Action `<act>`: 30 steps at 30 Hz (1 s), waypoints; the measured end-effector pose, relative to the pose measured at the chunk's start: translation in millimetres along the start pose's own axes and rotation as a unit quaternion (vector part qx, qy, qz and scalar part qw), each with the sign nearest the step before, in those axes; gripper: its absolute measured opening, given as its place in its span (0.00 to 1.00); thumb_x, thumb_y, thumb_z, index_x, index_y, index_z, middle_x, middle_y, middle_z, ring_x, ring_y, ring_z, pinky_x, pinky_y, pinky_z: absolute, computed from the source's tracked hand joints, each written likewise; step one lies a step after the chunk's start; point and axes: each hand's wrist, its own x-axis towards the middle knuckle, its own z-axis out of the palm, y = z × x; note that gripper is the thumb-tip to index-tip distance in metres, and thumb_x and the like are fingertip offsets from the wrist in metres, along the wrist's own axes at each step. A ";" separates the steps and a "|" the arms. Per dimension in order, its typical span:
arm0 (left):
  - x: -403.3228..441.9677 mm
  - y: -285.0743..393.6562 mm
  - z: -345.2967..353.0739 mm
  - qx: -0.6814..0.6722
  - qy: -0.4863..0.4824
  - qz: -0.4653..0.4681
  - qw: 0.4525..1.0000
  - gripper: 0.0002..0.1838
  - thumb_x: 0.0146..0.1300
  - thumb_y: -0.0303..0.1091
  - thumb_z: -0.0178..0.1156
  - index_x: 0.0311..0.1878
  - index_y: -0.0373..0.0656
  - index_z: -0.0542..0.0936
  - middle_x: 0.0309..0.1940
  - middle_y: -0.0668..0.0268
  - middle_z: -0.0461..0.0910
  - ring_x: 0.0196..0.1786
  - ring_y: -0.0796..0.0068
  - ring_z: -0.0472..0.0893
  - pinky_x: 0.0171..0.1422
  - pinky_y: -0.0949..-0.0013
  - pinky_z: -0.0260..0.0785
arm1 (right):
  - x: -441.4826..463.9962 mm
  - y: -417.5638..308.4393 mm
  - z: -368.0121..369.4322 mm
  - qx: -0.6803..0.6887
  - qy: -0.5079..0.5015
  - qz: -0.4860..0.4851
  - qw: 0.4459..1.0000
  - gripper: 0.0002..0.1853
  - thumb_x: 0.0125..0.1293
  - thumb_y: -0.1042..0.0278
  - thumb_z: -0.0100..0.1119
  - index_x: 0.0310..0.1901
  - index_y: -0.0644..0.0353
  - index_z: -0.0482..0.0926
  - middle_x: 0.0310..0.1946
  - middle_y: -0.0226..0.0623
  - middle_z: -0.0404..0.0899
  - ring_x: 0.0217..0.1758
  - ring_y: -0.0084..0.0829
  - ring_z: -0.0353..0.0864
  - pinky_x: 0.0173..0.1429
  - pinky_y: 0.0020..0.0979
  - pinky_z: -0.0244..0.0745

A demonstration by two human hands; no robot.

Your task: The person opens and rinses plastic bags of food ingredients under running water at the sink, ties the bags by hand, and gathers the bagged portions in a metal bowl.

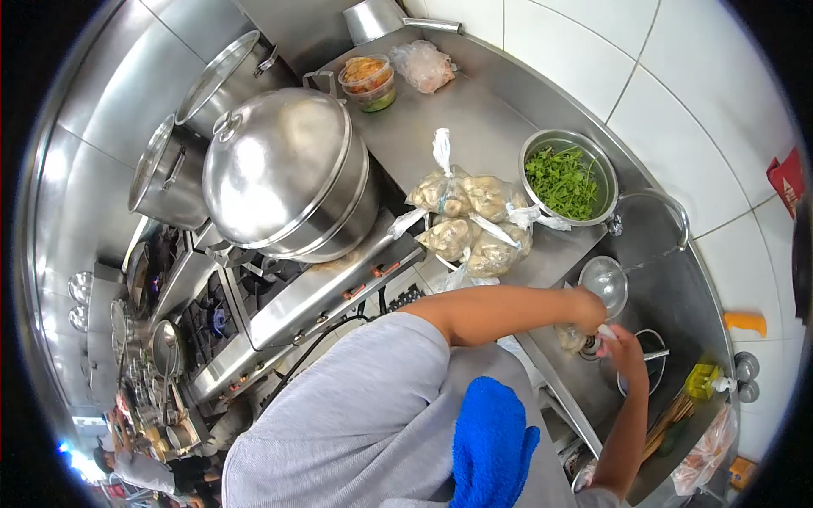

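Observation:
My left hand (584, 310) and my right hand (624, 349) meet over the sink, both with fingers closed. Between them they grip the twisted white neck of a clear plastic bag (569, 339), whose pale contents hang partly hidden below my left hand. Just beyond my left hand a round metal bowl or strainer (604, 284) lies in the sink. Beside my right hand stands a round metal container (650, 383) with a handle across it. Several similar knotted bags of pale pieces (474, 222) sit on the steel counter to the left.
A metal bowl of green leaves (562, 182) stands by the tap (677, 222), which appears to be running. The large lidded steamer pot (279, 169) rests on the stove, where a blue flame (219, 323) burns. The steel sink (682, 292) has a raised rim. A yellow sponge holder (701, 381) sits at right.

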 end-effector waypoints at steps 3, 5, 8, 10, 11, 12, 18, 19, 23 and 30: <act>0.7 -10.9 11.5 -0.017 0.004 0.087 0.996 0.14 0.53 0.43 0.58 0.35 0.42 0.84 0.35 0.59 0.83 0.46 0.58 0.79 0.49 0.56 0.71 | -6.2 -1.5 -17.6 0.124 -0.004 0.127 0.984 0.09 0.61 0.69 0.58 0.26 0.63 0.76 0.15 0.27 0.69 0.16 0.22 0.69 0.22 0.25 0.69; 0.4 -11.6 19.5 -0.002 0.059 0.169 0.984 0.14 0.54 0.43 0.57 0.32 0.42 0.83 0.35 0.61 0.81 0.50 0.59 0.74 0.49 0.54 0.70 | -14.5 -10.1 -28.4 0.094 0.002 0.194 0.976 0.12 0.60 0.66 0.60 0.22 0.61 0.75 0.13 0.25 0.66 0.14 0.17 0.65 0.17 0.23 0.65; 7.0 -12.2 34.6 0.031 0.132 0.216 0.967 0.11 0.53 0.41 0.58 0.30 0.44 0.83 0.38 0.65 0.77 0.52 0.62 0.69 0.50 0.53 0.67 | -22.5 -8.1 -35.5 0.107 -0.005 0.199 0.974 0.16 0.61 0.63 0.60 0.17 0.58 0.72 0.10 0.24 0.64 0.11 0.16 0.62 0.13 0.23 0.60; 12.9 -14.2 37.6 0.057 0.262 0.247 0.931 0.10 0.53 0.41 0.58 0.29 0.45 0.83 0.40 0.66 0.75 0.53 0.63 0.68 0.51 0.54 0.66 | -29.7 6.8 -40.2 0.173 -0.020 0.188 0.967 0.16 0.62 0.61 0.57 0.19 0.56 0.70 0.12 0.24 0.63 0.12 0.15 0.61 0.15 0.22 0.59; 19.4 -13.0 37.0 0.079 0.388 0.273 0.877 0.09 0.53 0.40 0.58 0.28 0.46 0.83 0.42 0.67 0.73 0.53 0.64 0.68 0.51 0.55 0.65 | -33.0 13.4 -38.4 0.177 -0.008 0.192 0.965 0.16 0.62 0.61 0.57 0.19 0.56 0.70 0.12 0.24 0.63 0.12 0.15 0.61 0.15 0.22 0.59; 8.6 -9.3 18.4 0.131 0.353 0.281 0.883 0.08 0.51 0.39 0.59 0.26 0.46 0.82 0.42 0.67 0.73 0.52 0.65 0.68 0.51 0.56 0.65 | -37.7 19.0 -34.4 0.272 0.003 0.174 0.947 0.15 0.64 0.60 0.55 0.21 0.55 0.70 0.12 0.23 0.62 0.12 0.15 0.59 0.15 0.21 0.58; 23.9 -8.5 -4.4 0.037 0.384 0.291 0.875 0.07 0.46 0.38 0.62 0.20 0.47 0.80 0.35 0.64 0.71 0.43 0.62 0.72 0.42 0.59 0.68 | -69.0 0.3 -4.0 0.564 0.043 0.115 0.817 0.13 0.67 0.57 0.48 0.29 0.55 0.69 0.15 0.20 0.58 0.13 0.14 0.53 0.15 0.20 0.49; 29.1 -4.7 -8.1 0.015 0.382 0.268 0.884 0.07 0.47 0.38 0.63 0.20 0.47 0.79 0.34 0.63 0.71 0.41 0.61 0.73 0.40 0.60 0.69 | -69.9 -11.5 5.3 0.594 0.066 0.108 0.795 0.12 0.67 0.57 0.48 0.30 0.55 0.69 0.14 0.20 0.57 0.13 0.14 0.53 0.15 0.20 0.47; 43.6 26.4 -23.6 -0.099 0.439 0.198 0.871 0.06 0.54 0.34 0.63 0.29 0.44 0.83 0.31 0.62 0.70 0.36 0.63 0.72 0.36 0.63 0.68 | -57.3 -38.6 41.4 0.740 0.126 -0.016 0.660 0.09 0.67 0.60 0.52 0.36 0.55 0.73 0.15 0.19 0.58 0.15 0.14 0.55 0.18 0.19 0.51; 15.5 76.0 -32.3 -0.426 0.263 0.254 0.827 0.10 0.60 0.31 0.60 0.43 0.45 0.84 0.34 0.65 0.73 0.36 0.73 0.75 0.40 0.71 0.68 | 0.0 24.3 75.4 0.766 -0.005 -0.226 0.602 0.12 0.63 0.55 0.58 0.35 0.55 0.76 0.20 0.22 0.69 0.23 0.22 0.71 0.27 0.24 0.65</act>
